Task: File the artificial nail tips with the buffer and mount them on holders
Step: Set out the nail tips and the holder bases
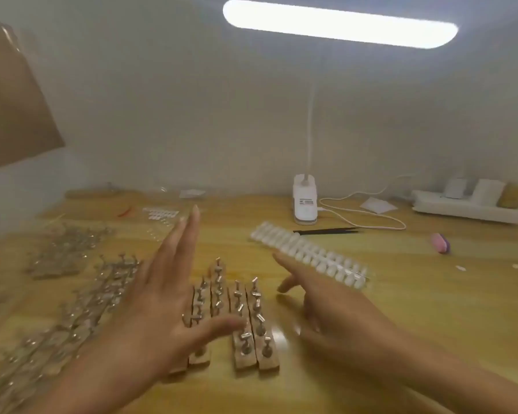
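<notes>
Nearest to me, the left hand point(162, 294) hovers flat over the holders point(245, 339), wooden blocks with upright metal pegs packed side by side on the worktop point(431, 318). Its grip is released: fingers straight and spread, nothing held. The right hand point(320, 303) sits just right of the blocks, index finger extended toward the nail tips. It is motion-blurred, but its grip reads as released and empty.

Risk 1: the blocks touch one another. In my judgement, a sweep of either palm can topple a row or bend a peg.

Risk 2: a blurred pile of loose stands point(102, 288) lies just left of the left forearm. A dragged forearm can push it into the blocks.

Risk 3: the nail tips point(308, 255) sit in a long strip lying diagonally beyond the right hand, near it but apart. A hasty pull can spill them. Two small white pieces point(461, 268) lie loose further right.

I cannot tell whether any peg carries a tip.

The buffer point(440, 242), pink, lies well apart at the right, past the strip. A reach for it crosses the strip.

Further back:
- Black tweezers point(326, 231) lie just behind the strip.
- The lamp base point(304, 201) stands behind them, and its cable point(368, 215) loops over the worktop, where it can snag a reaching hand.
- A sheet of white dots point(159, 215) lies at far left.
- A white power strip point(467, 207) lies at far right.
</notes>
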Demonstrator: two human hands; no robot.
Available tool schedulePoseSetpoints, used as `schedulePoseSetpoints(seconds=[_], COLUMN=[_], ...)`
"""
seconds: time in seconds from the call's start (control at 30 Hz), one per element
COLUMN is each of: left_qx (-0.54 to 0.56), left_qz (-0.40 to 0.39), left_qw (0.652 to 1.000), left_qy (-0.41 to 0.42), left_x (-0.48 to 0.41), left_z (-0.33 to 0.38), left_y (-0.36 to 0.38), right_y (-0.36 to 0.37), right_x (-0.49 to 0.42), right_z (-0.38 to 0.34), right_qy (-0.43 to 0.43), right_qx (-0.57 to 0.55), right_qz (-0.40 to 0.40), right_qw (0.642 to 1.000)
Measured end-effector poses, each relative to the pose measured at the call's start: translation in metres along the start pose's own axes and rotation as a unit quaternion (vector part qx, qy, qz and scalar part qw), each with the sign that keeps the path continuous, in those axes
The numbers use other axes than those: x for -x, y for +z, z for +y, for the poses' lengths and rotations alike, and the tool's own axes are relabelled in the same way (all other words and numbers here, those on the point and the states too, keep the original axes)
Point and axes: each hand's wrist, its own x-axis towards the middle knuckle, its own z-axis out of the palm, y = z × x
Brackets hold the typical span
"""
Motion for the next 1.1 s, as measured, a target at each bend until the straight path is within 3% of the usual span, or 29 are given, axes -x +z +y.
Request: schedulePoseSetpoints(seconds=[0.1,0.17,0.23,0.43,0.57,0.73,0.8,0.83,0.9,0.93,1.03,1.1], left_qx=[-0.048,-0.076,-0.064,-0.027,-0.029,0.114,0.135,0.116,0.033,0.001,-0.018,-0.015], left_qz=[-0.133,-0.191,-0.183,-0.137,-0.122,-0.110,-0.073,-0.056,-0.024,-0.015,0.011,0.019], left_qw=[0.990,0.978,0.980,0.988,0.992,0.987,0.988,0.991,0.998,0.999,0.998,0.997], left_qy=[-0.023,-0.036,-0.038,-0.062,-0.021,-0.008,0.008,0.025,0.046,0.045,0.059,0.071], left_x=[-0.003,-0.001,0.001,-0.002,-0.009,-0.021,-0.014,-0.009,0.000,0.004,0.007,0.006], left_z=[-0.011,-0.009,-0.006,-0.006,-0.011,-0.009,-0.001,0.001,0.010,0.014,0.022,0.024], left_y=[0.001,0.003,0.008,0.010,0.018,0.030,0.035,0.039,0.049,0.052,0.062,0.067], right_y=[-0.004,-0.003,0.000,0.004,0.000,-0.016,-0.027,-0.034,-0.046,-0.051,-0.053,-0.047], right_x=[-0.039,-0.067,-0.085,-0.096,-0.077,-0.058,-0.045,-0.038,-0.031,-0.029,-0.026,-0.024], right_z=[0.006,0.002,-0.009,-0.021,-0.015,-0.003,0.006,0.013,0.035,0.046,0.069,0.077], right_qy=[0.011,0.014,0.011,-0.039,-0.033,0.021,0.008,-0.003,-0.010,0.011,0.102,0.098], right_qx=[-0.120,-0.254,-0.300,-0.280,-0.286,-0.296,-0.272,-0.231,-0.090,-0.025,0.065,0.080], right_qz=[0.004,-0.024,-0.059,-0.093,-0.093,-0.065,-0.024,0.033,0.149,0.165,0.105,0.100], right_qw=[0.993,0.967,0.952,0.955,0.953,0.953,0.962,0.972,0.985,0.986,0.987,0.987])
